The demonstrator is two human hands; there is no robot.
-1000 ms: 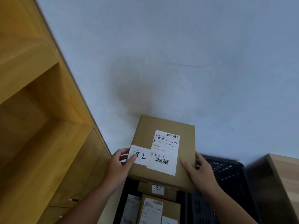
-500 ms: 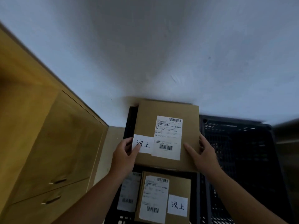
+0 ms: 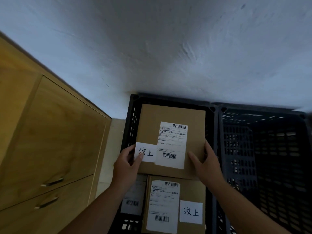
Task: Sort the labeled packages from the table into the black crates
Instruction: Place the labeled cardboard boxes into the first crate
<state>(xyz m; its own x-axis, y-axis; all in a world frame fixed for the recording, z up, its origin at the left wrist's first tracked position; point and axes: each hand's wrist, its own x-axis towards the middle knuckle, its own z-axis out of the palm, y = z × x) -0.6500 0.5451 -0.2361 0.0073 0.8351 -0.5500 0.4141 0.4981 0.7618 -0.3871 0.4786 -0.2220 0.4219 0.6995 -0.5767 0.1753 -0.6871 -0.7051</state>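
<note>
I hold a flat brown cardboard package (image 3: 152, 125) with a white shipping label and a small handwritten tag over the far half of the left black crate (image 3: 133, 112). My left hand (image 3: 125, 163) grips its near left corner, thumb on the tag. My right hand (image 3: 206, 163) grips its near right corner, thumb on top. Whether the package rests on anything is not visible. A second labelled brown package (image 3: 194, 190) lies in the near half of the same crate, with a pale labelled parcel (image 3: 133, 198) beside it on the left.
A second black crate (image 3: 263, 149) stands right of the first, touching it; no package shows in it. A wooden cabinet (image 3: 50, 141) with two drawer handles stands at the left. A white wall (image 3: 168, 48) runs behind the crates. A strip of pale floor (image 3: 109, 149) separates cabinet and crate.
The package has come down from in front of the wall into the left crate's far half, both hands still on it. The view has tilted downward, showing more of both crates.
</note>
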